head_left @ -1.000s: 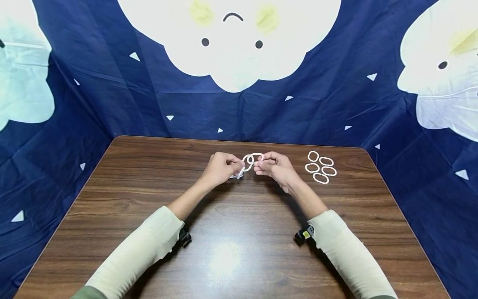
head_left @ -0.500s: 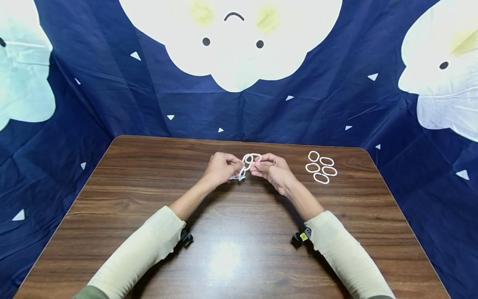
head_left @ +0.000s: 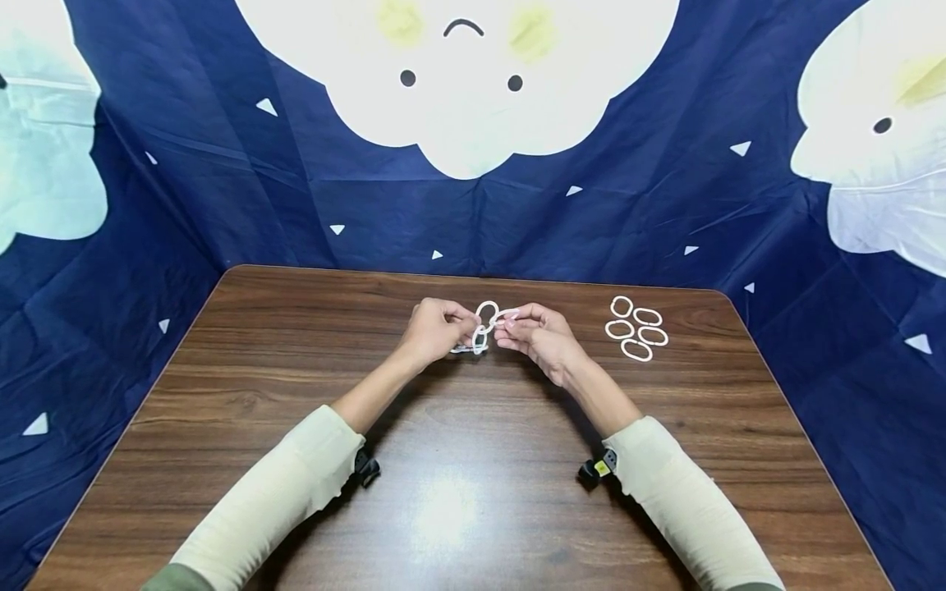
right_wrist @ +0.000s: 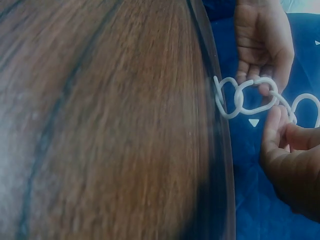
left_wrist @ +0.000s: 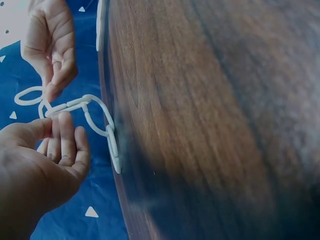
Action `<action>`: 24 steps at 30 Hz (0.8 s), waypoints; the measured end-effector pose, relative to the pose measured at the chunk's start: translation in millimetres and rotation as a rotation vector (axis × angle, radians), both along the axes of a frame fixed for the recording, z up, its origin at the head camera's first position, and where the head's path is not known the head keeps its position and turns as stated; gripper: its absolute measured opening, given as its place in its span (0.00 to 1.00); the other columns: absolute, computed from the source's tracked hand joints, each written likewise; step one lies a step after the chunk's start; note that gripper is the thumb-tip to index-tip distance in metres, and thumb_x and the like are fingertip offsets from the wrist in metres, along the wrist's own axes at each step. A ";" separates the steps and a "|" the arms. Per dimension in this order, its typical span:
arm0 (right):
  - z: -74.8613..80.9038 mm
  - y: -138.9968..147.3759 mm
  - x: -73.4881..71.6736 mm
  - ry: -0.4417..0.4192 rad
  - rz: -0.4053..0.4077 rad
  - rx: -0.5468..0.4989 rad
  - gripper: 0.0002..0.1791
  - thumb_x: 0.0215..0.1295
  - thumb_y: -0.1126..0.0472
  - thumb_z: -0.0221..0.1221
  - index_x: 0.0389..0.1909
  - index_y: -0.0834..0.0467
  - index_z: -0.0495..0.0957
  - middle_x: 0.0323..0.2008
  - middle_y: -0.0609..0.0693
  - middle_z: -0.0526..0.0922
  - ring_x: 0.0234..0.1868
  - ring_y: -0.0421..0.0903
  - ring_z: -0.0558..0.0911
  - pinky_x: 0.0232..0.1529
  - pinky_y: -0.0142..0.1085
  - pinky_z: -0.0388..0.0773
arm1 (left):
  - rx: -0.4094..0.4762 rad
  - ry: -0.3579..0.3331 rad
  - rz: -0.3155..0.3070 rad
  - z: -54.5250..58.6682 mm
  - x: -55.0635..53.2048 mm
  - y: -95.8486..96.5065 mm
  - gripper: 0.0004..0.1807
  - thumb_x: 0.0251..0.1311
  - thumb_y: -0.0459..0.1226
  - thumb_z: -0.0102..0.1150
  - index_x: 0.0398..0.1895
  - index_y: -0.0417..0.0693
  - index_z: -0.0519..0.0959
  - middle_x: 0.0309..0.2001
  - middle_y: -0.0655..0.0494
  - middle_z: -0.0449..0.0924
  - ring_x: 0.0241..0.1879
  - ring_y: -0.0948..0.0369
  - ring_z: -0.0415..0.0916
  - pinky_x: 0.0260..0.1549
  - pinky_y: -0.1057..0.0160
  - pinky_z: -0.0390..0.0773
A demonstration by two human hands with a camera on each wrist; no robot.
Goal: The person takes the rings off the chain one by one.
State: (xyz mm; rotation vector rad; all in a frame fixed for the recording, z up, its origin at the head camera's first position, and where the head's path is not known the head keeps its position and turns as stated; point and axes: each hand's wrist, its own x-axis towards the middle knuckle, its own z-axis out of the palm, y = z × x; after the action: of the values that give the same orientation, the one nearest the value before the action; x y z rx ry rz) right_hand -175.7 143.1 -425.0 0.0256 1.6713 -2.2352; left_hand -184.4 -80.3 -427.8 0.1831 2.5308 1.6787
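Between my hands hangs a short chain of white oval plastic links (head_left: 479, 341), its lower end drooping at the tabletop. My left hand (head_left: 438, 330) pinches one link of it between thumb and fingertips. With thumb and forefinger, my right hand (head_left: 543, 338) pinches the end link (head_left: 507, 314), which passes through the upright link (head_left: 487, 310) beside it. In the left wrist view my left hand (left_wrist: 45, 165) is below the chain and the right hand (left_wrist: 52, 45) above. The right wrist view has hooked links (right_wrist: 240, 102) trailing toward the table edge. Fingertips hide parts of the gripped links.
Several loose white oval links (head_left: 637, 350) lie grouped on the wooden table (head_left: 443, 427), right of my right hand. Behind the table's far edge hangs a dark blue curtain (head_left: 296, 222) with cloud faces. A black wrist camera (head_left: 589, 474) sits under the right sleeve.
My right hand has shifted slightly left, toward the left hand. The end link it pinches has turned from broad-side to nearly edge-on, and the upright link now shows more clearly apart from it.
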 end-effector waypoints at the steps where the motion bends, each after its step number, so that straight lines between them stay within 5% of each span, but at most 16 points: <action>1: -0.6 1.1 -0.4 -0.002 0.000 0.003 0.09 0.80 0.81 0.54 0.51 0.66 0.76 0.36 0.49 0.93 0.39 0.41 0.93 0.47 0.33 0.93 | -0.004 0.004 0.000 -0.1 -0.5 -0.7 0.08 0.73 0.34 0.71 0.45 0.39 0.94 0.32 0.47 0.95 0.27 0.66 0.89 0.27 0.71 0.82; 13: -1.7 23.3 0.5 -0.014 0.026 0.075 0.10 0.80 0.79 0.56 0.56 0.70 0.75 0.37 0.47 0.92 0.40 0.41 0.93 0.47 0.33 0.92 | -0.010 0.038 -0.007 2.0 -1.5 -7.3 0.08 0.75 0.37 0.71 0.48 0.41 0.94 0.36 0.46 0.96 0.30 0.65 0.90 0.31 0.70 0.83; 24: -0.2 47.2 -2.3 -0.001 0.009 0.142 0.16 0.81 0.75 0.60 0.64 0.76 0.73 0.41 0.51 0.94 0.43 0.43 0.93 0.48 0.33 0.92 | 0.016 0.052 -0.021 2.6 -0.2 -7.4 0.09 0.76 0.37 0.72 0.49 0.41 0.94 0.37 0.47 0.95 0.32 0.64 0.89 0.46 0.45 0.92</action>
State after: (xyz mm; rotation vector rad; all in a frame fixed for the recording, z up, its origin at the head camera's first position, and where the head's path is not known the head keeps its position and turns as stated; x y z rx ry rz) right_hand -178.0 190.2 -425.2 0.0540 1.8229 -2.1050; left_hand -184.6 -87.7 -425.2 0.2573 2.5435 1.7082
